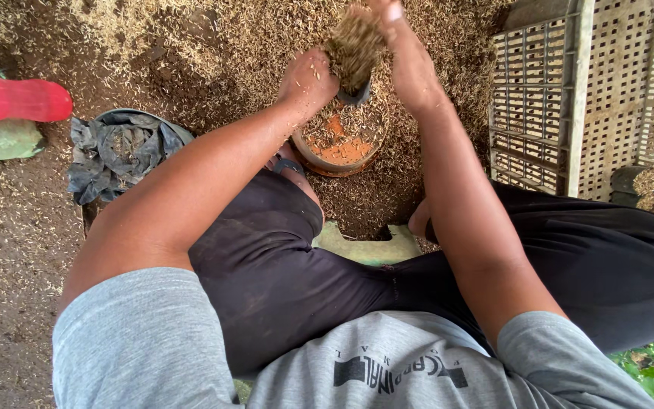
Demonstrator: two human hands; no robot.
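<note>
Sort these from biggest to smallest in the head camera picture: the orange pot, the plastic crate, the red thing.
1. plastic crate
2. red thing, cut off by the picture edge
3. orange pot, partly hidden by husks

The last two look close, so that order is unsure.
</note>
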